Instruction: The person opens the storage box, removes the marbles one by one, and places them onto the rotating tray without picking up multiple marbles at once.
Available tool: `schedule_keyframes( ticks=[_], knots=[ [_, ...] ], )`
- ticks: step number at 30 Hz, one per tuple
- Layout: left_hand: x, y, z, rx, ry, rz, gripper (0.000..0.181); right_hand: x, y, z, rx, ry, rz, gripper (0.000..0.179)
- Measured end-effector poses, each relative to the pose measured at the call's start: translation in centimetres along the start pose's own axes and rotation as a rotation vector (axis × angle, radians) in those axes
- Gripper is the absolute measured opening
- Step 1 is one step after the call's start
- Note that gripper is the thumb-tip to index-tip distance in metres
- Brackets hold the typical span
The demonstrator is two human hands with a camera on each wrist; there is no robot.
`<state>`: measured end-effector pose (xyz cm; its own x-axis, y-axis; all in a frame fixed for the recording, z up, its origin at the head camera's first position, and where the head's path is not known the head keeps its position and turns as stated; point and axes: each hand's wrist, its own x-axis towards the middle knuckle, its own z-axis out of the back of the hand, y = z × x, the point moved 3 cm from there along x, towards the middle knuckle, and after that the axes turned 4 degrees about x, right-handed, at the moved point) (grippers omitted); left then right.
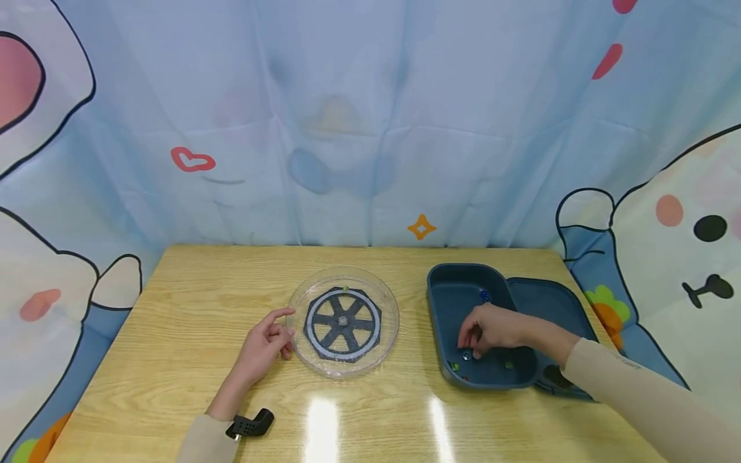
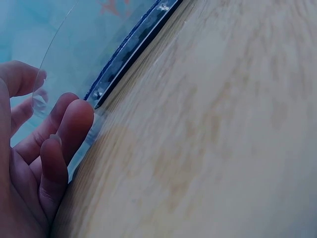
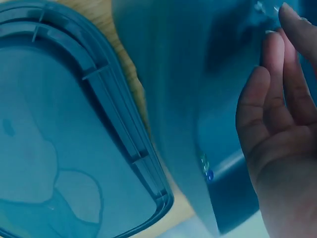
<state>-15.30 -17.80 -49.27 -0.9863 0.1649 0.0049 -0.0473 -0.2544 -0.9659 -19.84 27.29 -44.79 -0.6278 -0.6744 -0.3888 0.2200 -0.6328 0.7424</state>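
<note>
A round clear plastic dish lies on the table, holding a dark octagonal piece with a pale ring and spokes. One small yellow-green bead sits at the ring's far side. My left hand is at the dish's left rim, its loosely bent fingers touching the edge. Inside a dark blue box, my right hand reaches down, thumb apart from the fingers. Close to its fingertips is a clear bead. Green beads, a reddish one and blue ones lie elsewhere in the box.
The box's blue lid lies against its right side, partly under my right forearm. A black wrist strap is on my left wrist. Behind the wooden table hangs a printed curtain.
</note>
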Motion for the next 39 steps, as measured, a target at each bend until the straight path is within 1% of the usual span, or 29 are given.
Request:
schedule_keyframes(
  ticks=[4, 6, 8, 12, 14, 16, 18, 21, 24, 26, 30, 36, 39],
  knots=[
    [0.1, 0.2, 0.0, -0.001, 0.008, -0.002, 0.04, 0.6, 0.0, -0.7, -0.065, 0.015, 0.048, 0.024],
    [0.0, 0.2, 0.0, -0.002, 0.009, -0.002, 0.04, 0.9, -0.1, -0.9, -0.096, 0.015, 0.082, 0.024],
    [0.0, 0.2, 0.0, -0.003, 0.01, -0.002, 0.04, 1.1, -0.1, -1.1, -0.118, 0.01, 0.099, 0.023],
    [-0.1, -0.1, 0.0, 0.001, 0.005, 0.0, 0.039, 1.3, -0.1, -1.1, -0.131, -0.003, 0.107, 0.018],
    [-0.1, -0.2, 0.0, 0.003, 0.002, 0.002, 0.039, 1.2, -0.1, -1.0, -0.127, -0.01, 0.098, 0.017],
    [0.1, 0.0, 0.0, 0.006, 0.001, 0.003, 0.039, 1.1, -0.2, -1.0, -0.121, -0.014, 0.093, 0.015],
    [0.3, 0.5, -0.1, 0.007, 0.003, 0.001, 0.04, 1.0, -0.3, -0.9, -0.105, -0.015, 0.08, 0.015],
    [0.7, 1.9, -0.1, 0.007, 0.003, 0.002, 0.041, 0.8, -0.3, -0.7, -0.061, -0.018, 0.062, 0.013],
    [0.9, 2.9, -0.2, 0.008, 0.001, -0.002, 0.041, 0.6, 0.2, -0.4, -0.01, -0.029, 0.056, 0.013],
    [0.9, 3.3, -0.2, 0.006, -0.003, -0.009, 0.041, 0.5, 0.7, -0.1, 0.013, -0.035, 0.065, 0.013],
    [0.9, 3.5, -0.2, -0.001, -0.009, -0.019, 0.039, 0.4, 1.6, 0.3, 0.043, -0.042, 0.092, 0.014],
    [0.9, 3.3, -0.2, 0.011, -0.022, -0.02, 0.039, 0.4, 3.0, 1.2, 0.129, -0.08, 0.171, 0.018],
    [0.9, 3.3, -0.2, 0.015, -0.023, -0.014, 0.039, 0.5, 3.7, 1.5, 0.146, -0.105, 0.176, 0.019]
  ],
)
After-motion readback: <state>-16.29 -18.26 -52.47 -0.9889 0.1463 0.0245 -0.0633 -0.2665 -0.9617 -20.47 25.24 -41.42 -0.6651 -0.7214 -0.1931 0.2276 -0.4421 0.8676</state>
